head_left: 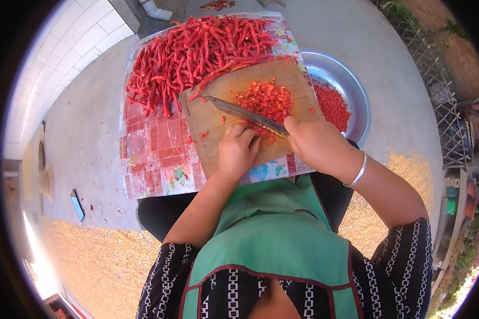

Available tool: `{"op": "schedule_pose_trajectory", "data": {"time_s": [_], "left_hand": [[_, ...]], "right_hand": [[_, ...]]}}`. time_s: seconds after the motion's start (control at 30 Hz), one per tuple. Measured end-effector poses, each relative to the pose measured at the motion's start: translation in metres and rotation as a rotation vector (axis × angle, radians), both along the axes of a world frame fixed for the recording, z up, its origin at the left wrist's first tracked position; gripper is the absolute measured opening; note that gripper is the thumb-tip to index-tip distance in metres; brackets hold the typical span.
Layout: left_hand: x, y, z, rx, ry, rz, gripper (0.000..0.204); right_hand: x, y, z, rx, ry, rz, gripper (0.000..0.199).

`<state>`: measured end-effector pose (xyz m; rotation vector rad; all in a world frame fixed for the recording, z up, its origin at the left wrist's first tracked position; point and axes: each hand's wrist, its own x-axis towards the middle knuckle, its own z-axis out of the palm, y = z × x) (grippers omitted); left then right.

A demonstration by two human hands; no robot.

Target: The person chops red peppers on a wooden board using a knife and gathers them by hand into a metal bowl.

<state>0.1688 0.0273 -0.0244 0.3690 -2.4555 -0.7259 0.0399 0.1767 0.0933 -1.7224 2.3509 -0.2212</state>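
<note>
A kitchen knife (243,113) lies slantwise over a wooden cutting board (214,123), its tip toward the far left. My right hand (316,146) is closed around its handle. Close to the near side of the blade, my left hand (238,151) presses down with curled fingers on red chili peppers (264,133), which are partly hidden by the fingers and the knife. Beyond the blade sits a heap of chopped chili (266,100), with a few stray bits scattered on the board.
A large pile of whole red chilies (197,56) covers the far part of the table with its patterned tablecloth (149,154). Right of it stands a metal basin (361,98) holding chopped chili (331,105). A phone (77,205) lies on the floor at left, near spread yellow grain (98,255).
</note>
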Motion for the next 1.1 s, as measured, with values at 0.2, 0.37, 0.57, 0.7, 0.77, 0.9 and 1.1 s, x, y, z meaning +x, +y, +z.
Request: {"op": "schedule_pose_trajectory", "data": {"time_s": [0.2,0.37,0.57,0.7,0.77,0.9,1.1], "left_hand": [[-0.007,0.0,0.003,0.017,0.015,-0.008,0.013],[-0.001,-0.001,-0.004,0.019,0.029,0.047,0.012],[-0.001,0.001,0.003,0.033,0.026,0.022,0.013],[0.006,-0.006,0.001,-0.035,0.059,-0.014,0.013],[0.007,-0.006,0.0,-0.042,0.05,-0.001,0.014],[0.007,-0.004,-0.002,-0.016,0.016,0.035,0.014],[0.006,-0.003,-0.001,0.036,0.012,0.027,0.013]], "right_hand": [[-0.001,-0.018,-0.051,-0.067,0.004,-0.06,0.015],[0.001,-0.006,-0.011,-0.044,-0.013,-0.035,0.014],[0.004,-0.011,-0.031,0.023,-0.002,-0.055,0.012],[0.006,-0.007,-0.045,-0.145,-0.031,-0.075,0.01],[0.005,-0.003,-0.03,-0.107,-0.055,-0.053,0.01],[0.004,-0.005,-0.009,0.058,-0.071,-0.017,0.011],[0.015,-0.025,-0.048,-0.174,-0.028,-0.093,0.012]]}}
